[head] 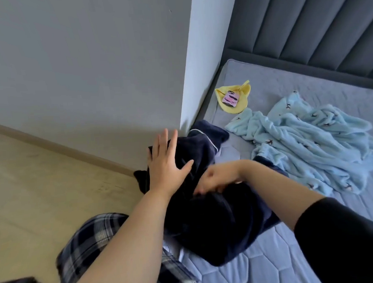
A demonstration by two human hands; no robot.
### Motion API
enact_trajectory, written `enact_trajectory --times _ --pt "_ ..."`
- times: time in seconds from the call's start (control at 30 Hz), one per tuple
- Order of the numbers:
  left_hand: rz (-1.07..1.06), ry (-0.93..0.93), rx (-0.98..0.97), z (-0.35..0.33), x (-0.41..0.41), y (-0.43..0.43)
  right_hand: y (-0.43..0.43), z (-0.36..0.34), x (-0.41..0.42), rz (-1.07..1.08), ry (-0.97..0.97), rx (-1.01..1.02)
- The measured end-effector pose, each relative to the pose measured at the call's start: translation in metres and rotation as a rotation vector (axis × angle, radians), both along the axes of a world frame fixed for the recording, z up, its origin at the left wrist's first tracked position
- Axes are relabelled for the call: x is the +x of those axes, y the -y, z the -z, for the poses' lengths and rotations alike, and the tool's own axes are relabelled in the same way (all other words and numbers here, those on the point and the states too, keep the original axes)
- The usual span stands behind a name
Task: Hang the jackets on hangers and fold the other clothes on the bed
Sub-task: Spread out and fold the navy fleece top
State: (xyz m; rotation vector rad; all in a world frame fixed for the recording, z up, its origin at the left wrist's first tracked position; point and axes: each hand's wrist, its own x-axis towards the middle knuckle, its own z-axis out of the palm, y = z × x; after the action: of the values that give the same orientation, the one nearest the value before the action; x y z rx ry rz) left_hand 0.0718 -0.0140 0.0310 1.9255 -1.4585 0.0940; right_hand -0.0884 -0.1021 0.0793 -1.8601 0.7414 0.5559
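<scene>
A dark navy fleece garment (208, 221) with thin white piping lies bunched at the near left corner of the bed (272, 261). My left hand (167, 163) lies flat on its left side, fingers straight and spread. My right hand (215, 178) reaches across from the right, fingers curled into the fabric at the garment's middle, gripping it. A crumpled light blue fleece garment (309, 144) with small dark prints lies farther right on the bed, apart from both hands.
A yellow cloth (241, 92) with a pink phone (230, 98) on it lies near the bed's far left edge. A grey wall corner (191, 77) stands beside the bed, a padded dark headboard (315, 24) behind. Wooden floor (44, 186) spreads to the left.
</scene>
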Motion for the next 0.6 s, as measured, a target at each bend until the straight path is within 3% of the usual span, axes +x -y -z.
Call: enact_trajectory --times 0.03,0.1,0.13,0.17,0.2,0.27,0.4,0.43,0.53,0.6 --pt "0.029 0.044 0.103 0.002 0.001 -0.001 0.006 -0.005 -0.003 0.256 0.152 0.038" --pt "0.116 0.052 0.439 0.01 0.005 -0.002 0.023 -0.001 -0.01 0.769 0.312 -0.311" --pt "0.145 0.003 0.655 0.015 0.006 -0.003 0.029 0.008 -0.016 0.848 0.234 -0.519" --pt "0.151 -0.068 0.838 0.019 0.007 -0.005 0.025 0.022 -0.019 0.828 0.128 -0.586" --pt "0.129 -0.141 0.932 0.022 0.009 -0.007 0.014 0.038 -0.022 0.738 0.025 -0.484" --pt "0.044 -0.253 0.923 0.028 0.012 -0.007 -0.007 0.066 -0.025 0.61 -0.035 -0.235" --pt "-0.027 -0.355 0.875 0.029 0.01 -0.009 -0.017 0.064 -0.01 0.41 -0.027 -0.251" --pt "-0.021 -0.367 0.843 0.029 0.01 -0.011 -0.016 0.059 -0.007 0.416 -0.029 -0.302" --pt "-0.019 -0.471 0.688 0.023 0.01 -0.01 -0.006 0.03 0.0 0.695 0.091 -0.606" --pt "0.042 -0.699 0.628 0.014 0.007 -0.009 0.002 -0.003 0.003 0.849 0.197 -0.871"
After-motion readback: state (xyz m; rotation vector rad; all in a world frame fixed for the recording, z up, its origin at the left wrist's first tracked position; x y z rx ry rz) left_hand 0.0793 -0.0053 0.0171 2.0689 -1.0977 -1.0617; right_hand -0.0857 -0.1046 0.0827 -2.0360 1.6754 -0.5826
